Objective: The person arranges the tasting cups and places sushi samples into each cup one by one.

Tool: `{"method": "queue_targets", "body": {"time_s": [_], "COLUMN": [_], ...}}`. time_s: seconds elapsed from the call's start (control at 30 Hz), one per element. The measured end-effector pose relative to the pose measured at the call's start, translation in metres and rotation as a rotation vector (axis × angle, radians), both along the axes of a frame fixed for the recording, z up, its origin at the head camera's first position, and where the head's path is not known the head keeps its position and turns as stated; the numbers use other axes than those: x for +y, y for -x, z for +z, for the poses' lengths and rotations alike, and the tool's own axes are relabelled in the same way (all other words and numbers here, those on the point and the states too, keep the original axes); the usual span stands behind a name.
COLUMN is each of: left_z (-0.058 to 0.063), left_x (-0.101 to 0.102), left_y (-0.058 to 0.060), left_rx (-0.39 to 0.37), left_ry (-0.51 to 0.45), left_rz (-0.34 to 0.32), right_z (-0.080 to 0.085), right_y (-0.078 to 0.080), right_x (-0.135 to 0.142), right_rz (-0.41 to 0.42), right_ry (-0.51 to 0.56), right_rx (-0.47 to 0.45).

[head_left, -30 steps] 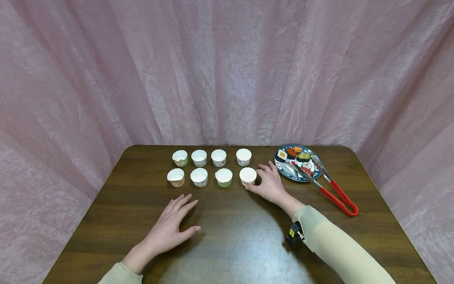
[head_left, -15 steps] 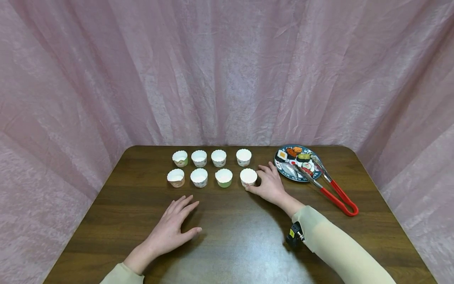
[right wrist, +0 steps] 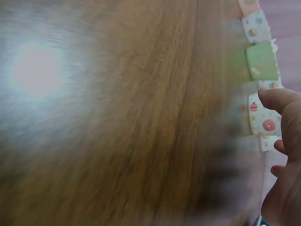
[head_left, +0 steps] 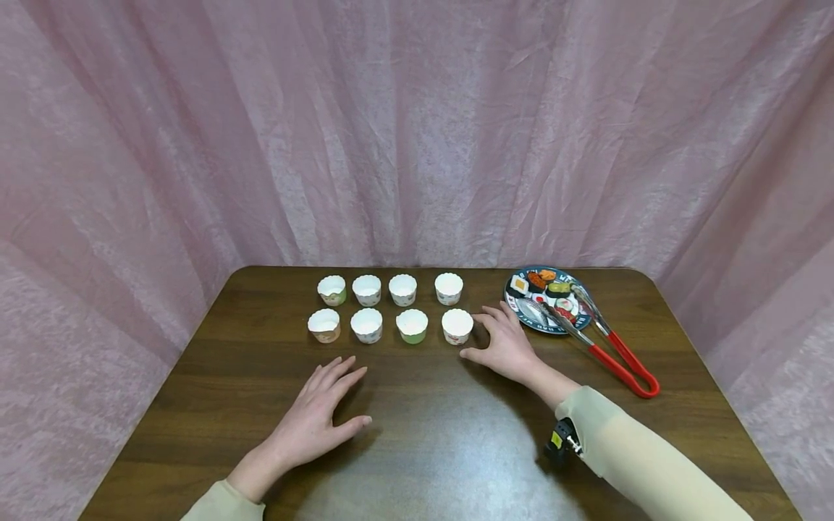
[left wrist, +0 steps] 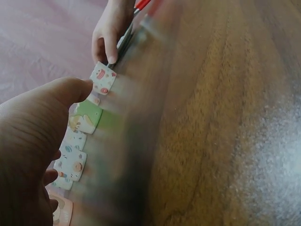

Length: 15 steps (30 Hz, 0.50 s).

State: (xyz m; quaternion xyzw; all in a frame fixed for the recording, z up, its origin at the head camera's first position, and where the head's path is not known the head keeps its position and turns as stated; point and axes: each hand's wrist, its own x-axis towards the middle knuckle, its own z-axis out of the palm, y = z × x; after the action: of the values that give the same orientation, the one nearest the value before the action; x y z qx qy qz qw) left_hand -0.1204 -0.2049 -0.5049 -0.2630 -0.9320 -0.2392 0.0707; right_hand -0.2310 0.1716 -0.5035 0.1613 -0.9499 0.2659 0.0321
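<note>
Paper baking cups stand in two rows on the brown wooden table (head_left: 417,420), several in each. At the right end of the front row is a white cup (head_left: 457,329) with red and pink prints. My right hand (head_left: 504,347) is just right of this cup, thumb and fingers spread apart with nothing between them. In the right wrist view its thumb (right wrist: 275,99) overlaps the cups. My left hand (head_left: 309,423) hovers low in front of the left cups, fingers extended and holding nothing. A green cup (head_left: 412,327) stands left of the printed one.
A blue-rimmed plate (head_left: 546,331) with several sushi pieces (head_left: 558,289) lies at the back right. Metal tongs with red handles (head_left: 628,369) lean across it. A pink curtain (head_left: 417,130) hangs right behind the table's back edge.
My right hand has let go of the front-right cup and drawn back slightly to the right and toward me. The left hand has barely moved.
</note>
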Motion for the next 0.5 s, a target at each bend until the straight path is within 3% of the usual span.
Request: {"method": "queue_targets", "body": {"time_s": [0.27, 0.5], "left_z": [0.007, 0.018], "left_x": [0.002, 0.006], "left_y": [0.002, 0.005], "left_rx": [0.048, 0.058], "left_ry": [0.000, 0.018], "left_rz": [-0.006, -0.032], "right_z": [0.022, 0.044], "right_y": [-0.024, -0.039], "right_x": [0.015, 0.043], "right_rz": [0.057, 0.126], "right_ry": [-0.015, -0.180], "right_rx": [0.040, 0.256]}}
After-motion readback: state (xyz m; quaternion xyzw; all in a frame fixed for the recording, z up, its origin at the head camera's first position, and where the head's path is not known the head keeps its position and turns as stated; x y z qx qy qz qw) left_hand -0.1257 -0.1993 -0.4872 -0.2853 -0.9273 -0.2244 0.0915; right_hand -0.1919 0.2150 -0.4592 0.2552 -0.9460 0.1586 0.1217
